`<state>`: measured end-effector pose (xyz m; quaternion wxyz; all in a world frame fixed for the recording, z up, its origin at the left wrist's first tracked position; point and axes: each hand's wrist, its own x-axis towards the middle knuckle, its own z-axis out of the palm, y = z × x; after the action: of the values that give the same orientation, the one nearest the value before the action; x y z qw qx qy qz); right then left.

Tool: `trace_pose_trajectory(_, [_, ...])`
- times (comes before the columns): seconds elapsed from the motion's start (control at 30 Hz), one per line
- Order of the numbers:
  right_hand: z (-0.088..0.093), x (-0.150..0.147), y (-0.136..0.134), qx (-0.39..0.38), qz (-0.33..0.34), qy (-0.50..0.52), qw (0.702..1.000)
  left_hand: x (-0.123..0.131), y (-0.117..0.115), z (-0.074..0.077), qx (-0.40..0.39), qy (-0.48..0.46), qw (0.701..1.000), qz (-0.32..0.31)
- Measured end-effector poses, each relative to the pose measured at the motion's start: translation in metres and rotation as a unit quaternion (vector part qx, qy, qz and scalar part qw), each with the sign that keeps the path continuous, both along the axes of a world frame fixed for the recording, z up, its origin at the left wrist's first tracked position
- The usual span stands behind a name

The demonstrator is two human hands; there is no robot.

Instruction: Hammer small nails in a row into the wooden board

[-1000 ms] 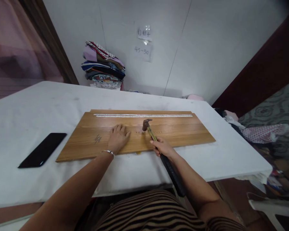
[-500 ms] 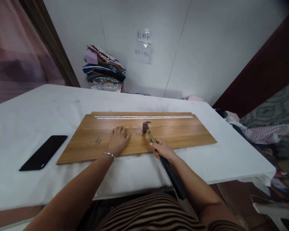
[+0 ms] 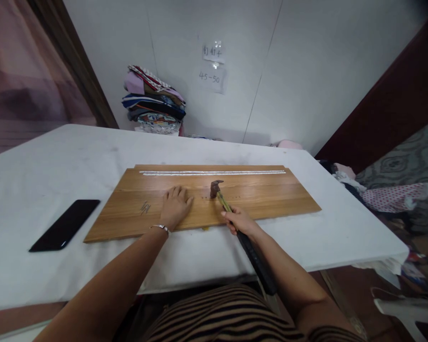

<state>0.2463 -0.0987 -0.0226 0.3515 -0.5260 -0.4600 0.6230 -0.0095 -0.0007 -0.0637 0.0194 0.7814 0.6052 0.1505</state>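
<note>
A long wooden board [image 3: 271, 199] lies across the near part of the table. My left hand [image 3: 175, 207] rests flat on it, fingers apart and holding nothing. My right hand [image 3: 239, 220] is wrapped round a claw hammer [image 3: 225, 203], gripping it at the front of its black handle. The rusty head is low over the board, among a row of small dark nail heads or holes [image 3: 236, 197]; whether it touches the wood I cannot tell. A small heap of loose nails [image 3: 145, 207] lies on the board, left of my left hand.
Two white strips [image 3: 214, 173] run along the board's far edge. A black phone [image 3: 66, 225] lies on the white-covered table [image 3: 214, 256] at the left. Folded clothes [image 3: 155, 102] are stacked against the back wall, and a dotted cloth [image 3: 395, 197] hangs beyond the right edge.
Almost nothing differs. The hammer and both hands keep the same places, and the whole view has shifted very slightly.
</note>
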Motion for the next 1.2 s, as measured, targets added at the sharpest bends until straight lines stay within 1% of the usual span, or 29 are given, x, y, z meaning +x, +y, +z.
trace_pose_trajectory(0.17, [0.0004, 0.0009, 0.0008, 0.02, 0.003, -0.006, 1.0, -0.0003, 0.001, 0.0003, -0.002, -0.006, 1.0, -0.006])
trace_pose_trajectory(0.4, [0.0005, 0.0003, 0.0018, -0.005, 0.001, -0.005, 1.0, 0.0015, 0.0009, 0.0014, -0.012, 0.002, 1.0, 0.001])
trace_pose_trajectory(0.7, [0.0007, 0.0016, 0.002, -0.003, 0.005, -0.009, 1.0, 0.0007, 0.0015, -0.0012, -0.01, -0.011, 1.0, 0.003])
trace_pose_trajectory(0.9, [0.0053, 0.0001, -0.0007, 0.006, -0.003, -0.007, 1.0, 0.0008, 0.0006, -0.0011, -0.005, -0.012, 1.0, 0.004])
trace_pose_trajectory(1.1, [0.0046, -0.0002, -0.0018, -0.013, -0.003, -0.014, 1.0, 0.0008, 0.0, -0.0007, -0.002, -0.016, 1.0, 0.002])
trace_pose_trajectory(1.2, [0.0053, 0.0014, -0.0025, -0.009, -0.003, -0.013, 1.0, 0.0006, -0.0002, -0.0006, -0.001, -0.018, 1.0, 0.001])
